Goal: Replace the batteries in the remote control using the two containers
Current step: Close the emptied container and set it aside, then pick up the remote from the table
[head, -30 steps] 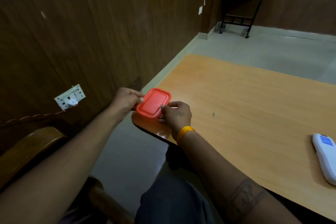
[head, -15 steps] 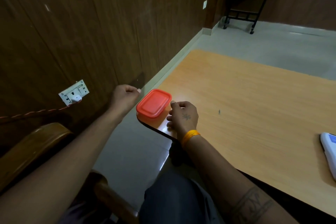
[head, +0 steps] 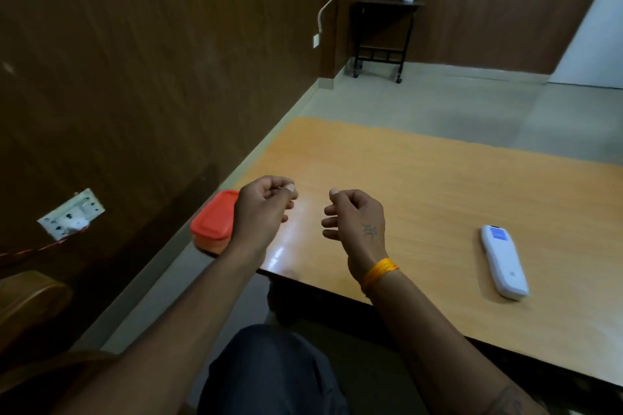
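A small orange-red container [head: 214, 219] with its lid on stands at the near left corner of the wooden table [head: 421, 185]. My left hand [head: 261, 209] hovers just right of it, fingers curled into a loose fist with nothing visible inside, and its wrist hides the container's right edge. My right hand [head: 357, 219] hangs above the table a little further right, fingers loosely bent and apart, holding nothing. A white remote control [head: 504, 263] lies flat on the table at the right, well away from both hands. I see only one container.
A wood-panelled wall with a white socket [head: 70, 214] and a cable runs along the left. A black side table [head: 384, 30] stands in the far corner. A wooden chair arm [head: 27, 300] is at my lower left.
Both hands have let go of the red container and lifted off it to the right. The view has swung right, so more of the remote shows.
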Available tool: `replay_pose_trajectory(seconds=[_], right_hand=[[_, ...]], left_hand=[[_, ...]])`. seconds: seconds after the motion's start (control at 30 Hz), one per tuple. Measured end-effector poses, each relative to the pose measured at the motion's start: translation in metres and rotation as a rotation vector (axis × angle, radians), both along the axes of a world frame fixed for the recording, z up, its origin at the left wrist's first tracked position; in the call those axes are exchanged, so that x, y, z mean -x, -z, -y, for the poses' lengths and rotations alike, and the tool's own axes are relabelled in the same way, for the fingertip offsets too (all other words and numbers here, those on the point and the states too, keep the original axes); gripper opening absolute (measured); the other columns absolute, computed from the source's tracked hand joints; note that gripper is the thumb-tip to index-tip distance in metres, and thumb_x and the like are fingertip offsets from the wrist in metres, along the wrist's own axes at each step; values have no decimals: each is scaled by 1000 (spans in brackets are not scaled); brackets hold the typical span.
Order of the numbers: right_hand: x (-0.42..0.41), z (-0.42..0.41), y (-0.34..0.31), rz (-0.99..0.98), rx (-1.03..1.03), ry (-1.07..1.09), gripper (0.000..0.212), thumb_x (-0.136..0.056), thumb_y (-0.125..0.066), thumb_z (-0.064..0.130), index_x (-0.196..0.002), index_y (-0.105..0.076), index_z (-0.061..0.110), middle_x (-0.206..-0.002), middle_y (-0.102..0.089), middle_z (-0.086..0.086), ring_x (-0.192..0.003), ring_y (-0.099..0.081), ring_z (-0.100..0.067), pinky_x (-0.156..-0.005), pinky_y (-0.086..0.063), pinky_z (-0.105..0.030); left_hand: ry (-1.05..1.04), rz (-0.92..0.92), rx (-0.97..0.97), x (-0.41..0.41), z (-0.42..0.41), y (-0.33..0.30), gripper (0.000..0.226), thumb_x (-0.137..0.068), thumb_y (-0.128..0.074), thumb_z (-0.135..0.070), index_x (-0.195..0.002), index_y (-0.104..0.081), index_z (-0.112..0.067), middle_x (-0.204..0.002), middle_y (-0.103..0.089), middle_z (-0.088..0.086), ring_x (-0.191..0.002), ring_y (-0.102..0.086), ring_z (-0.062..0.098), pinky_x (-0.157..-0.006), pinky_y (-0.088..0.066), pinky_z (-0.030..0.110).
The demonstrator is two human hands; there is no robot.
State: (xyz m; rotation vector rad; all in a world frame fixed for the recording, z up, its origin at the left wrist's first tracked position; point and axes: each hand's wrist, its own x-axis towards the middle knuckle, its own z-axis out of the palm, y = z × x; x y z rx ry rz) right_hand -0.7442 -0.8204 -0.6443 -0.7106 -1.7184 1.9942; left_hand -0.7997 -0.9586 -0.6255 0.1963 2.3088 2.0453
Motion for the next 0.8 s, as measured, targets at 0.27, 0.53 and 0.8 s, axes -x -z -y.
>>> replay_pose_trajectory(seconds=[0.27, 0.53, 0.8], right_hand=[[-81, -118, 10, 118, -97, 223, 20, -100, -65, 33, -91, -73, 16, -85, -75, -8, -71, -70, -20, -63, -61, -35], [-135, -208, 37, 293, -494, 450, 14, -94, -66, 30, -85, -72, 21, -83, -73, 4, -81, -68, -21, -66, -54, -33], [-142, -236, 72, 700, -909, 205, 65, -84, -74, 55, -133, -52, 19, -119, -57, -10, -104, -64, -38, -74, -46, -37]], left_hand=[[226, 268, -104, -51, -130, 24, 17, -101, -65, -23, -109, -75, -11, -100, -80, 7, -84, -72, 19, -73, -56, 36], [382, 376, -19, -92, -238, 52, 13, -99, -66, -23, -101, -74, -13, -97, -78, 6, -83, -69, 21, -70, -54, 35], [402, 350, 52, -95, -290, 63, 10, -96, -64, -19, -94, -74, -16, -97, -77, 5, -86, -69, 21, -70, -55, 36]])
